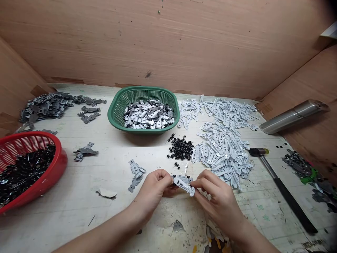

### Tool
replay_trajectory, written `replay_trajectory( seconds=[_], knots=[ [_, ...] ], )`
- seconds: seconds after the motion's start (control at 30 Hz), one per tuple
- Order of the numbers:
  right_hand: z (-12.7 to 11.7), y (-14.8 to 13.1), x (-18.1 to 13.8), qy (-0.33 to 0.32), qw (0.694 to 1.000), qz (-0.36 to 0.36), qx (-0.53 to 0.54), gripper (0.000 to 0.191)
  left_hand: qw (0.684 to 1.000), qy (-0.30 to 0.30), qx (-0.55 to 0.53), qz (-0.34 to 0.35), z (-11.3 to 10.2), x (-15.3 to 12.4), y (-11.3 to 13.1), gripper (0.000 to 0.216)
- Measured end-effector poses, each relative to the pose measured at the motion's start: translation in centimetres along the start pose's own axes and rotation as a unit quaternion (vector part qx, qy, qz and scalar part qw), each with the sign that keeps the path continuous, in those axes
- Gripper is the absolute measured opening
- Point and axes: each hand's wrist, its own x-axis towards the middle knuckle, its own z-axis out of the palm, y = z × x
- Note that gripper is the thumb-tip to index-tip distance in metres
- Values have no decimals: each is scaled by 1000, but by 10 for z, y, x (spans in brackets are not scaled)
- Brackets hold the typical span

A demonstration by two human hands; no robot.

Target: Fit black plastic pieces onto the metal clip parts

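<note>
In the head view, a small white and grey metal clip [184, 185] is held between both hands near the front of the table. My left hand [158, 184] pinches its left end, where a dark piece shows. The fingertips of my right hand [214, 191] close on the clip's right side; whether they hold a further small part is hidden. Just beyond the hands lies a heap of small black parts [181, 148]. White slotted metal strips [226, 151] spread out to the right of it. Several grey metal plates [136, 172] lie left of my left hand.
A green basket [143, 130] of assembled clips stands at the back. On the left are a red basket [56, 168] of dark parts and a grey plate pile [47, 107]. At right lie a hammer [286, 196] and a leaning metal cylinder [292, 117]. Wooden walls [168, 45] enclose the table.
</note>
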Motion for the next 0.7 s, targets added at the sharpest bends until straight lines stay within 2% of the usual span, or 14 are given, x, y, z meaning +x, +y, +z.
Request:
replay_trajectory(
  seconds=[0.23, 0.33, 0.47, 0.6, 0.7],
  knots=[
    [2, 1, 2, 0, 1000, 6, 13, 18, 1000, -9, 5, 2, -1, -1, 0, 12],
    [-1, 1, -1, -12, 999, 32, 26, 14, 1000, -5, 5, 2, -1, 0, 1, 12],
    [-6, -1, -6, -58, 988, 124, 76, 5, 1000, 3, 6, -2, -1, 1, 0, 12],
    [-7, -4, -7, -103, 951, 230, 181, 18, 1000, -1, 10, 0, -2, 1, -1, 14],
    [-2, -5, -10, -125, 925, 273, 234, 22, 1000, 3, 11, -2, -2, 0, -2, 14]
  ],
)
